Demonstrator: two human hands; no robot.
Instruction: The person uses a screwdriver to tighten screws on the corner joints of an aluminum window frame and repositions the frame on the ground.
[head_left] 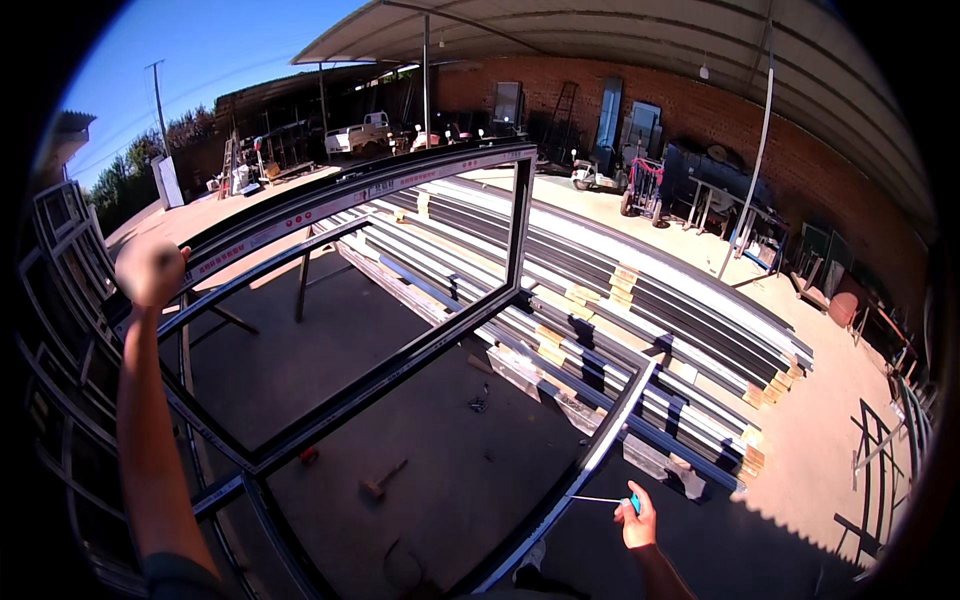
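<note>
A large dark metal window frame with several bars lies raised in front of me, a protective strip along its far rail. My left hand is up at the frame's far left corner, fingers closed on the rail there. My right hand is low at the right, shut on a small blue-handled tool whose thin shaft points left and touches the frame's near right rail.
Long stacks of grey and dark metal profiles with wooden spacers lie behind the frame. A hammer lies on the concrete below. More frames lean at the left. A brick wall, carts and a parked vehicle stand at the back.
</note>
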